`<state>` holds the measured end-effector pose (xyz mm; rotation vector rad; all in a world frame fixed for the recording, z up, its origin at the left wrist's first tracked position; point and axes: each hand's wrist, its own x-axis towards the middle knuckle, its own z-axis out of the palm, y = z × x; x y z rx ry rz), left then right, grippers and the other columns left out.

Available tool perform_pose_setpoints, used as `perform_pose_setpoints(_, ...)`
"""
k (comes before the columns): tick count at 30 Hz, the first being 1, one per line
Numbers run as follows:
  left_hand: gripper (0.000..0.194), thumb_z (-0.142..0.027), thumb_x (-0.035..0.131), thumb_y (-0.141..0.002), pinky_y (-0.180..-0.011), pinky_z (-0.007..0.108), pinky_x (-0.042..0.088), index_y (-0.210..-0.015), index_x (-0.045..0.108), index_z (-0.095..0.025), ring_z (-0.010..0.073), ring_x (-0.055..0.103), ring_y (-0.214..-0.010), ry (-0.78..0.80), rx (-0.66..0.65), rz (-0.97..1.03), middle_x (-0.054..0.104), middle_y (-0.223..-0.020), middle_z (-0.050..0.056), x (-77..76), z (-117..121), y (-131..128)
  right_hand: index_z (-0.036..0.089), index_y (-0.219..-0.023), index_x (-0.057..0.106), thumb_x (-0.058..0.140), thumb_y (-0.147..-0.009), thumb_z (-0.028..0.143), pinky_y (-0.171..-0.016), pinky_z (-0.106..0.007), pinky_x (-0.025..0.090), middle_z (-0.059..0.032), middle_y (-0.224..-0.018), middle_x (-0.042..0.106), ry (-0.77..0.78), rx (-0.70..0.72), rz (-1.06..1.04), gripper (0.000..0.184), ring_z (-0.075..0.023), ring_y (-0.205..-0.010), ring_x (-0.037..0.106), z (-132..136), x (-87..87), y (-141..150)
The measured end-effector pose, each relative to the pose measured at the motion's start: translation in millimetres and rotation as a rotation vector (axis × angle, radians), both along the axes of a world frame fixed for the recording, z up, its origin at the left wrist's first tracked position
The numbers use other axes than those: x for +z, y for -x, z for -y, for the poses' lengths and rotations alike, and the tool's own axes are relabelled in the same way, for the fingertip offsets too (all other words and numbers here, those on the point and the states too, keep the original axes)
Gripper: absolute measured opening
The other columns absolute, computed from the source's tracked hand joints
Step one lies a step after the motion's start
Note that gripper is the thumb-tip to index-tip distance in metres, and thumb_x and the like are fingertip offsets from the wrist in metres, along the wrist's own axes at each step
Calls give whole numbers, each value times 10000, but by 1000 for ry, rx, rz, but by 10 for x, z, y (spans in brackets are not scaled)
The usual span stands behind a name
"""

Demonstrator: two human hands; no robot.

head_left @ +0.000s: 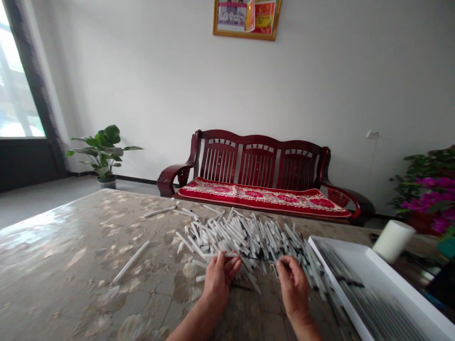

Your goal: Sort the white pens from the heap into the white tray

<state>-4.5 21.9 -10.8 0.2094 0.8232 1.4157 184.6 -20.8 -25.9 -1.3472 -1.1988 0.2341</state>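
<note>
Through the head camera I see my left hand [218,279] low at the near edge of the pile, with the thumb and fingers pinching a single white rod [232,255] that lies crosswise above the knuckles. My right hand [293,284] is just beside it, its fingers curled in and close together at the tips. From here I can't tell whether they're pinching anything. A thin dark strand [261,260] runs between the two hands.

Right in front of my hands is a heaped pile of white rods [249,241], many flecked with black, lying criss-cross on a stone-patterned table top [71,251]. A few loose rods [131,261] lie apart to the left. To the right, a white tray [341,279] holds rows of dark-and-white rods, blurred in this view, and a white cylinder [393,240] lies tilted against its far rim.

Beyond the table stands a dark red wooden bench [259,161] with a red floral cushion [263,196]. A potted plant [103,151] stands to its left, magenta flowers [430,199] to its right, and a framed picture [247,19] hangs above.
</note>
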Motion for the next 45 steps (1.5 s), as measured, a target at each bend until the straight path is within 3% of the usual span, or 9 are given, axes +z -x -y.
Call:
perform_pose_setpoints(11,127,-161,485,-989,-623,270,639,-871,533,-161,160,753,-630,-22,-51,8,753,-763,89,61,6,21,199,-766,628,586,-824,546,-567,-276,467,-7,-651,606,1,-36,-63,354,-181,-595,544,-29,-20,11)
perform_pose_setpoints(16,99,-181,595,-940,-629,272,640,-856,545,-165,165,753,-634,-47,-74,21,754,-769,81,48,18,15,199,-746,625,589,-818,536,-574,-275,482,-10,-649,609,-12,-25,-54,347,-180,-600,556,-20,22,47)
perform_pose_setpoints(24,152,-195,649,-907,-582,237,616,-805,537,-183,127,718,-564,-77,-145,-50,754,-804,65,74,45,-19,208,-693,623,620,-802,511,-480,-232,414,37,-548,525,60,224,-52,322,-134,-494,482,38,192,135)
perform_pose_setpoints(28,217,-260,762,-820,-572,241,604,-768,570,-174,142,715,-585,-106,-290,-73,739,-766,51,62,191,-127,206,-686,629,695,-749,496,-502,-228,398,40,-567,550,178,394,-85,304,-122,-511,476,61,226,238)
perform_pose_setpoints(31,273,-329,819,-759,-533,203,567,-748,605,-159,99,647,-518,-172,-415,-70,698,-682,15,40,290,-148,214,-647,549,787,-657,507,-505,-222,371,65,-533,532,318,540,-221,377,-106,-498,455,57,230,294)
perform_pose_setpoints(36,244,-315,812,-769,-486,163,522,-747,645,-139,70,611,-485,-194,-542,-99,702,-695,22,40,292,-91,208,-611,522,881,-524,485,-505,-208,331,90,-528,500,348,574,-323,462,-87,-516,415,48,202,313)
perform_pose_setpoints(41,133,-201,736,-841,-495,162,554,-774,632,-149,107,681,-529,-93,-490,-24,683,-647,8,44,238,-114,212,-667,524,854,-567,574,-415,-188,264,104,-509,480,382,572,-474,500,-64,-428,363,40,148,277)
perform_pose_setpoints(45,86,-113,635,-901,-541,157,579,-822,636,-147,120,725,-594,-23,-348,32,704,-672,16,79,170,-95,212,-751,582,730,-709,640,-419,-196,307,68,-566,548,356,502,-435,454,-98,-453,455,-13,160,106)
